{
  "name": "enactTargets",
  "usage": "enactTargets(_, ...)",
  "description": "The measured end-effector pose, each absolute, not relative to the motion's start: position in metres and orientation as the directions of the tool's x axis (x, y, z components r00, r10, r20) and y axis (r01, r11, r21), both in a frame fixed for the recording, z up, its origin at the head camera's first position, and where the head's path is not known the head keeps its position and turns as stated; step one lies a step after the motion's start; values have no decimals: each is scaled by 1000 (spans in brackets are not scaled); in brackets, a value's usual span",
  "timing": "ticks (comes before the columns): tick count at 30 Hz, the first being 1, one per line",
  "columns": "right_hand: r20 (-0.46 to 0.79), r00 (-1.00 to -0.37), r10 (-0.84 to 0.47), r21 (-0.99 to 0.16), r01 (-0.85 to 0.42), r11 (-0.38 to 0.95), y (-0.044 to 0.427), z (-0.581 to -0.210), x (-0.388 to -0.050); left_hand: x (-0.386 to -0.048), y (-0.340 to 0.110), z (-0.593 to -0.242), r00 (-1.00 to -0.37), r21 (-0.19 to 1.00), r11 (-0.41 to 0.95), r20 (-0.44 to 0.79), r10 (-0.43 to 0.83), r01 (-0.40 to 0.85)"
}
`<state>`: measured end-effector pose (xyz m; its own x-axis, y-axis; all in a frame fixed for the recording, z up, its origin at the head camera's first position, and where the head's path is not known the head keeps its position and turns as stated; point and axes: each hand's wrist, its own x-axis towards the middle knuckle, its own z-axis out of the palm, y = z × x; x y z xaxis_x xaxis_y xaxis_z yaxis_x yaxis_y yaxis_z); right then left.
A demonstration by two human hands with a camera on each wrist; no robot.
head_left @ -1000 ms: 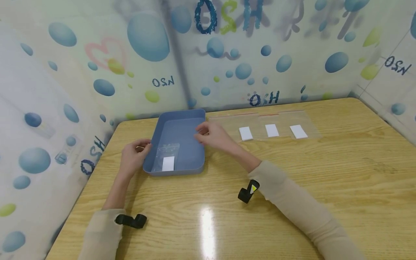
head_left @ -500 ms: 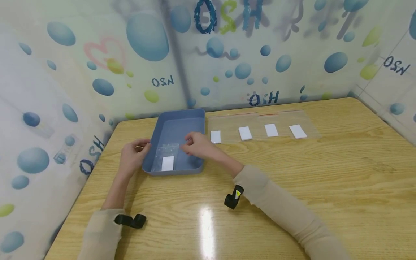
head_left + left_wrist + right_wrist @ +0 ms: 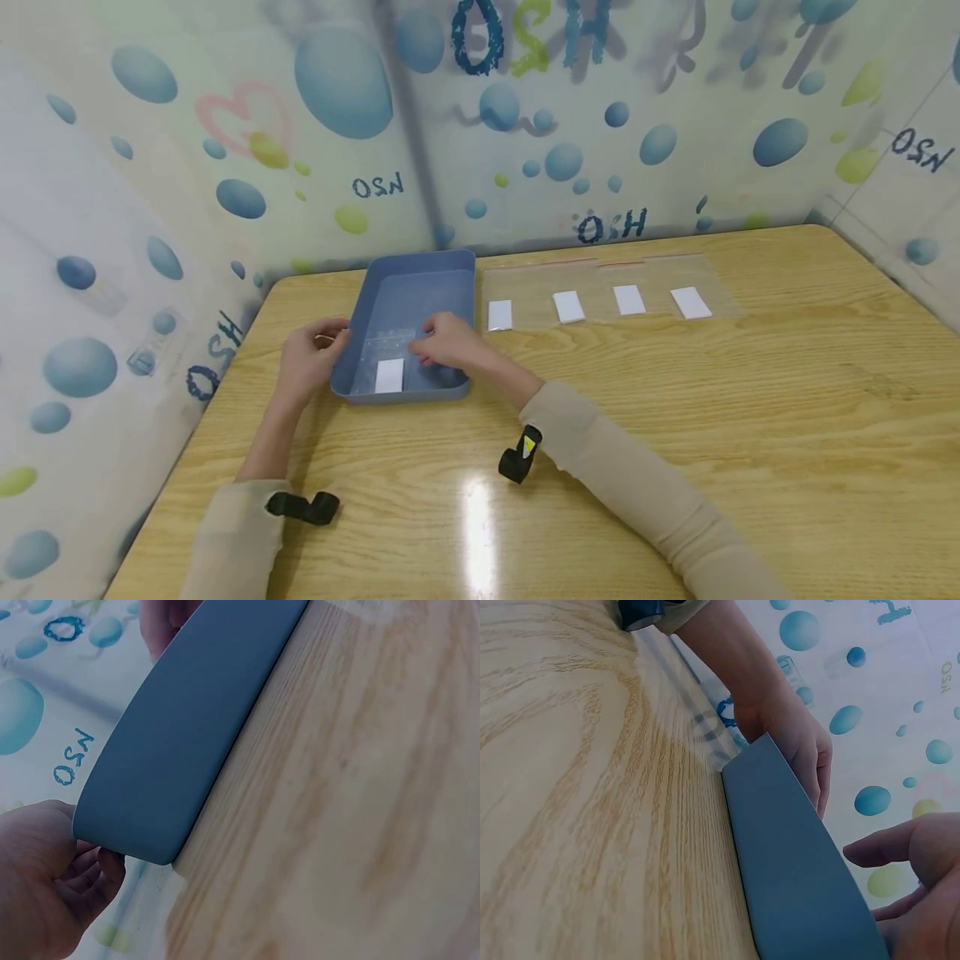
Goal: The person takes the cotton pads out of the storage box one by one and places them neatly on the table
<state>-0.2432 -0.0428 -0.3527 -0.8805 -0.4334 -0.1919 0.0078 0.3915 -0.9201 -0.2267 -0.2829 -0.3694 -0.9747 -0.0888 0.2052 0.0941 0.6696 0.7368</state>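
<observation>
A blue-grey tray (image 3: pixel 405 287) stands on the table; in the head view it is left of the middle. My left hand (image 3: pixel 309 358) holds its left rim. In the left wrist view, the fingers of the left hand (image 3: pixel 56 881) curl against the tray's wall (image 3: pixel 172 742). Inside the tray's near part lies a clear zip bag (image 3: pixel 375 346) with a white rectangle (image 3: pixel 389 376) in it. My right hand (image 3: pixel 453 342) hovers over the tray, its fingertips beside the bag's right edge. In the right wrist view, its thumb (image 3: pixel 877 847) stands apart from the fingers, with nothing visible between them.
A row of overlapping clear zip bags (image 3: pixel 536 283) lies right of the tray, several with white rectangles (image 3: pixel 568 307). The wooden table (image 3: pixel 637 400) meets a patterned wall (image 3: pixel 525 183) at the back and left.
My right hand has moved left and nearer to me, from the tray's right rim to beside the bag. A white rectangle at the row's left end has come into view. The left hand stays put.
</observation>
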Motion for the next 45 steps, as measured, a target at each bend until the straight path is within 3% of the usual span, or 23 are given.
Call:
enactTargets(27, -286, -877, -385, -956, 234, 177, -63, -359, -241, -226, -284, -368, -977, 730, 676, 202, -74, 99)
enactTargets(45, -167, -935, -314, -977, 114, 180, -73, -367, -238, -228, -284, -370, -978, 728, 680, 191, -84, 84)
